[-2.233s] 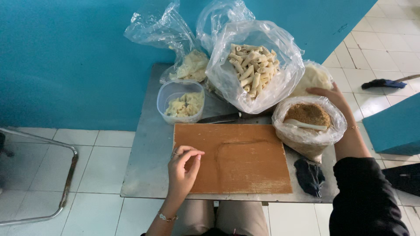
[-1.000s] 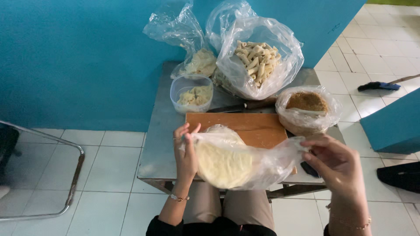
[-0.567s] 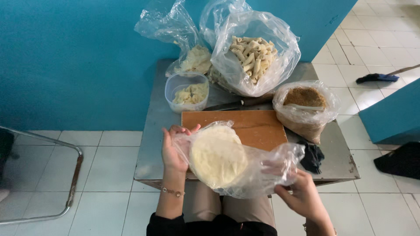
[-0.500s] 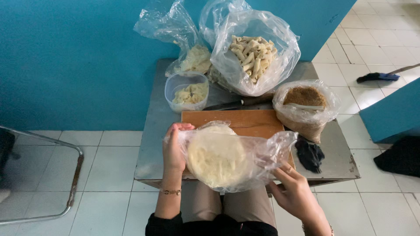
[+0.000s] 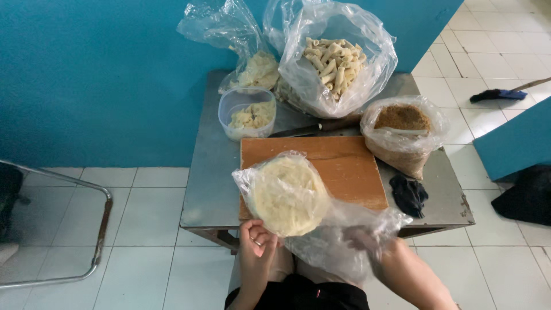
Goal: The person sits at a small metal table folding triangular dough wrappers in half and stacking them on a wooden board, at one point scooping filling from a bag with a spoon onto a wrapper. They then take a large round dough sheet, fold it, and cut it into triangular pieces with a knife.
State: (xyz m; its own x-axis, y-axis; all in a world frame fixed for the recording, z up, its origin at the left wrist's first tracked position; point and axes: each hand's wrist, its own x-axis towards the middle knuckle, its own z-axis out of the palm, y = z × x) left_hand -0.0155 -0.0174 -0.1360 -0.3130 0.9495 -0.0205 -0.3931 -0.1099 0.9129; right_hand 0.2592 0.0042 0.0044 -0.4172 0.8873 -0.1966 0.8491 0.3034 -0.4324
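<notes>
Left hand [image 5: 256,241]: fingers curling upward in a closed grip, ring showing | Right hand [image 5: 360,240]: reaching inward, blurred, forearm angling up from lower right

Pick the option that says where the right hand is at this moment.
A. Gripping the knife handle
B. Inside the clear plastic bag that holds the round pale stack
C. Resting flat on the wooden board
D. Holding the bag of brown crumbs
B: the right hand shows blurred through the film of the clear plastic bag, below the table edge, while the left hand holds up the round pale stack from beneath.
</notes>
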